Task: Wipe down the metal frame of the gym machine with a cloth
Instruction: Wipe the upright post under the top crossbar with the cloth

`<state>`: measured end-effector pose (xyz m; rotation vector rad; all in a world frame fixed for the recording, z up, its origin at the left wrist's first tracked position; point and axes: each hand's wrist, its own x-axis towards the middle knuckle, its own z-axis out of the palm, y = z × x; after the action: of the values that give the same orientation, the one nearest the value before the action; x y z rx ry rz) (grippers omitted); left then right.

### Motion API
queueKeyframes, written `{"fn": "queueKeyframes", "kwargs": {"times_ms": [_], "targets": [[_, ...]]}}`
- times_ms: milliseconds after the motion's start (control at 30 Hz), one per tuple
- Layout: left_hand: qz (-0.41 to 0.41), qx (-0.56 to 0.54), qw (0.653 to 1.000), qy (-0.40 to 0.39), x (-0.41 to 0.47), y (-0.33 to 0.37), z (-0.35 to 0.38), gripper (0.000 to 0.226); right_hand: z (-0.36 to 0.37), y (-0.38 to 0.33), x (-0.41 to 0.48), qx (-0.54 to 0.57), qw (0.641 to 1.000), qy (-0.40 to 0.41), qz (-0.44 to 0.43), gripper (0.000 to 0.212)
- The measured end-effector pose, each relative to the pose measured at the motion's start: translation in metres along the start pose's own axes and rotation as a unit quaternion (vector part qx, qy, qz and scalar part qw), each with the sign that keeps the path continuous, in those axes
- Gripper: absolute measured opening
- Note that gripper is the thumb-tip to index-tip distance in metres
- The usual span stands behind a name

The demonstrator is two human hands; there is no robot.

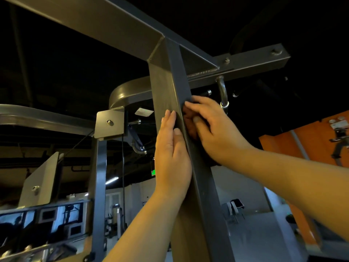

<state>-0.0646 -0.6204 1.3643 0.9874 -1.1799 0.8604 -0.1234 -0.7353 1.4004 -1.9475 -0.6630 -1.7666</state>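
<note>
Just two hands [172, 148] [217, 129], one cloth [189, 122], one post [164, 87].

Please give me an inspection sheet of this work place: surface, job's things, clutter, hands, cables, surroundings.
Surface: grey upright post, welded to the top beam.
Job's things: dark reddish cloth on the post's right face.
Clutter: nothing seen.
Hands: left hand flat on the post's left face; right hand holds the cloth against the post.
Cables: thin cable hangs left of the post.
Surroundings: metal hook under the crossbeam; orange wall at right; dim gym behind.
</note>
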Motion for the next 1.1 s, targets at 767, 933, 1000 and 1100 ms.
{"fn": "queueKeyframes", "kwargs": {"times_ms": [767,933,1000,1100], "targets": [[0.000,-0.018,1.000,-0.010,-0.033,-0.010,-0.011,0.051,0.001,0.016,-0.098,-0.103,0.977,-0.090,-0.161,0.046],[0.014,-0.020,1.000,0.003,-0.032,-0.011,-0.009,0.046,-0.005,0.011,-0.041,-0.062,0.989,-0.079,-0.106,0.044],[0.009,-0.011,1.000,0.003,-0.031,-0.011,-0.008,0.046,-0.003,0.005,-0.013,-0.068,0.995,-0.055,-0.055,0.045],[0.008,-0.021,1.000,-0.007,-0.031,-0.012,-0.009,0.048,0.002,-0.003,-0.009,-0.052,0.997,-0.050,-0.020,0.048]]}}
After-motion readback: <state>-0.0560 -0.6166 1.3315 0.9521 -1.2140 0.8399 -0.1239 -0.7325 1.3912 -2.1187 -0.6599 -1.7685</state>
